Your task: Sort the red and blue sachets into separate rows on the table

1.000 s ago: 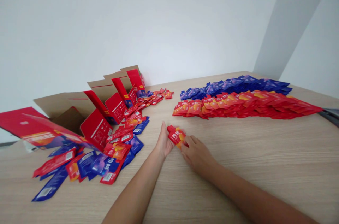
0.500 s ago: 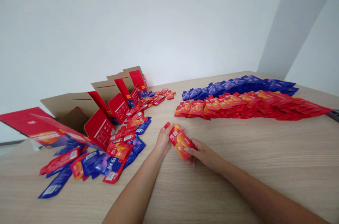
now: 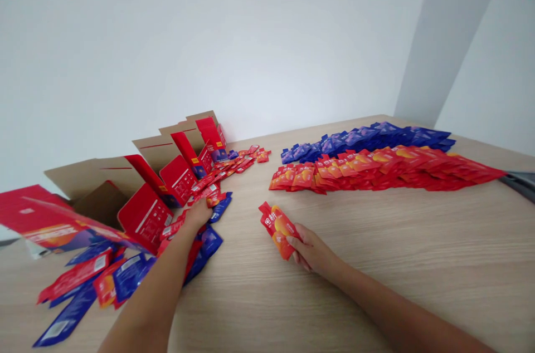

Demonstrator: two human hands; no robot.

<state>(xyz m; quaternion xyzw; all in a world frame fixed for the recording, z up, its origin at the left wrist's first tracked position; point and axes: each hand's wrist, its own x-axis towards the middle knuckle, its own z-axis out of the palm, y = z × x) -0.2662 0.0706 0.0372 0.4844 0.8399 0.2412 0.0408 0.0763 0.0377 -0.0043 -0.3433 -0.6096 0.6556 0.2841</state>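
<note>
Pale wood-grain tabletop point(image 3: 246, 308) is stretching back to a plain white wall point(image 3: 292, 35). Nearest, at lower left, a loose heap of flat red and blue film pouches point(image 3: 81, 274) is spreading at mixed angles, some barcode sides facing up, so it is probably lying unsorted.

Right of the middle, the right hand point(image 3: 307, 250) is holding a flat red-and-orange pouch of glossy film point(image 3: 279, 229), thumb over the front and fingers behind, pinching narrowly at the lower right edge. That edge hold is presumably leaving the printed face uncovered. The pouch is tilting, its narrow red end pointing to the upper left; it is showing white characters, rounded yellow-orange shapes and a deeper orange lower end. Whether others are stacked beneath, I cannot tell.

Farther left, the left hand point(image 3: 199, 212) is resting on the heap; its fingertips are hidden, so I cannot tell whether it is gripping anything. Along the heap, a row of open red-printed, brown-lined cardboard boxes point(image 3: 179, 177) is standing with flaps raised, probably for easy access.

Farther right, an overlapping row of red-orange pouches point(image 3: 376, 169) is lying face up, likely layered to save space. Behind it, an overlapping row of blue-purple pouches point(image 3: 359, 138) is running alongside, apparently separated by colour.
</note>
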